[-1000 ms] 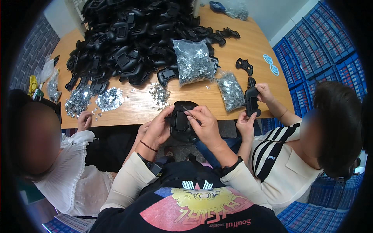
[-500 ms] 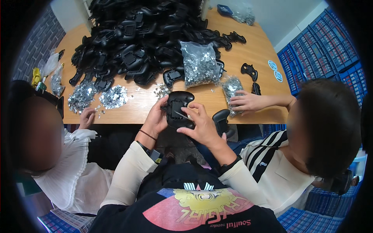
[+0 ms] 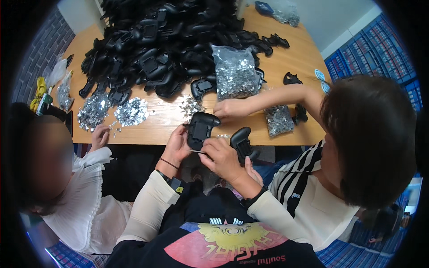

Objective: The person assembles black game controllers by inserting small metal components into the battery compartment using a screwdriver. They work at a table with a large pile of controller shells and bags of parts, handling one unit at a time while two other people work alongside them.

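My left hand (image 3: 178, 144) grips a black game controller (image 3: 201, 129) by its left side, just off the table's front edge. The controller's back faces up and shows a rectangular recess. My right hand (image 3: 222, 157) is closed at the controller's lower end, its fingers pinching a thin metal tool (image 3: 195, 151) that points left. The kind of tool is not clear. A small pile of loose silvery metal pieces (image 3: 192, 107) lies just beyond the controller. Another black controller (image 3: 241, 144) is beside my right hand, held by the person on the right.
A heap of black controllers (image 3: 152, 62) covers the back of the table. A large clear bag of metal pieces (image 3: 234, 73), a smaller bag (image 3: 279, 120) and two silvery piles (image 3: 132, 111) lie nearer. The right-hand person's hand (image 3: 232, 108) reaches across; another person's hand (image 3: 101, 135) rests at left.
My right hand has moved down and left from the recess to the controller's lower end, bringing the tool along. The right-hand person's hand has left the small bag and reached left.
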The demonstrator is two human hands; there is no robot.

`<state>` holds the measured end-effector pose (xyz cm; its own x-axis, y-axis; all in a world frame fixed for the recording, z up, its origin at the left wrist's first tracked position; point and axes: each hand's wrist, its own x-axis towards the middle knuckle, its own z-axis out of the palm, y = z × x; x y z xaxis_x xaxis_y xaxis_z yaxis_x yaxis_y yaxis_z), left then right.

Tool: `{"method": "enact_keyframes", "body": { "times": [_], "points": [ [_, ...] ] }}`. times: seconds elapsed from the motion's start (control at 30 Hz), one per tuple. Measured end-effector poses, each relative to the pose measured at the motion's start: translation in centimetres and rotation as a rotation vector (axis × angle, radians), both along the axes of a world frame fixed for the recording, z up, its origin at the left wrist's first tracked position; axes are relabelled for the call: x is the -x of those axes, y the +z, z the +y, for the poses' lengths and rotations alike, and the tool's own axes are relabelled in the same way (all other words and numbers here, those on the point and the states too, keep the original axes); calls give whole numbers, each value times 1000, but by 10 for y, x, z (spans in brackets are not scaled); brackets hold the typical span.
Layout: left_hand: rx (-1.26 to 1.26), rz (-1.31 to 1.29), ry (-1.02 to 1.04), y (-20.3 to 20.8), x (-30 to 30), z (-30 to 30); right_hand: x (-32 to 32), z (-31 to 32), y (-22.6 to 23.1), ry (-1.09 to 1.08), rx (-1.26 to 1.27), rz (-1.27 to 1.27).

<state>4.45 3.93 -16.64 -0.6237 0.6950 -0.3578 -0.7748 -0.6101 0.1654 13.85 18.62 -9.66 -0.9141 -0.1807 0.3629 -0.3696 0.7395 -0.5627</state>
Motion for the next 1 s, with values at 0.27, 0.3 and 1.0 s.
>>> {"method": "enact_keyframes", "body": {
  "times": [0.27,0.3,1.0],
  "points": [
    [98,63,-1,-14,0,2,-3,11,-7,-138,594,-39],
    [131,72,-13,-5,1,3,-7,17,-5,-222,653,-125],
    [539,387,-226,-41,47,63,-95,60,-10,-481,1278,-469]
  ]
}}
